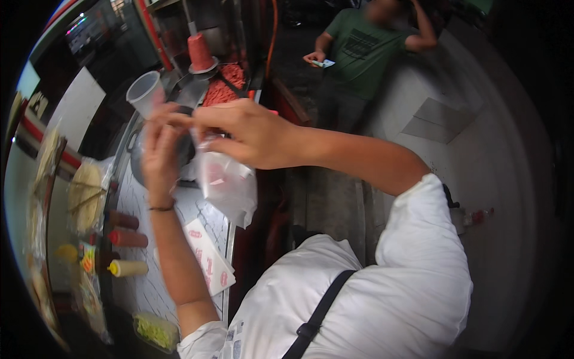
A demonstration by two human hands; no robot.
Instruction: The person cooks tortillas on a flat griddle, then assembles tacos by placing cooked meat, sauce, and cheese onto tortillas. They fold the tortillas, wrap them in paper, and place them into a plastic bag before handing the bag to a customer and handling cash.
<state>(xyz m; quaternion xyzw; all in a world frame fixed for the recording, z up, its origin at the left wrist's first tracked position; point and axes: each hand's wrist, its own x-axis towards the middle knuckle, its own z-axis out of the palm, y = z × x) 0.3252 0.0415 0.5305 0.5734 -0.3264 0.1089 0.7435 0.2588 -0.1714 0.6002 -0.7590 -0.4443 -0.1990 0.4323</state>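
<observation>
A clear plastic bag [230,182] with whitish and pink contents hangs below my right hand [248,133]. The fingers of that hand are closed on its gathered top. My left hand [163,143] is raised beside it, blurred by motion, its fingertips bent in and meeting those of the right. What the left fingers pinch is hidden. Both hands are above the counter's edge. Behind them lies a round grey metal pan or lid [139,158], mostly covered by the left hand. A translucent plastic cup [145,93] stands just past the left hand.
On the marbled counter [133,299] lie printed white paper sleeves [209,257], a red sauce bottle [128,239], a pale yellow one [128,268] and a tub of shredded lettuce [155,331]. Flatbreads [86,197] are at left. Reddish meat [226,84] is beyond. A person [365,51] stands opposite.
</observation>
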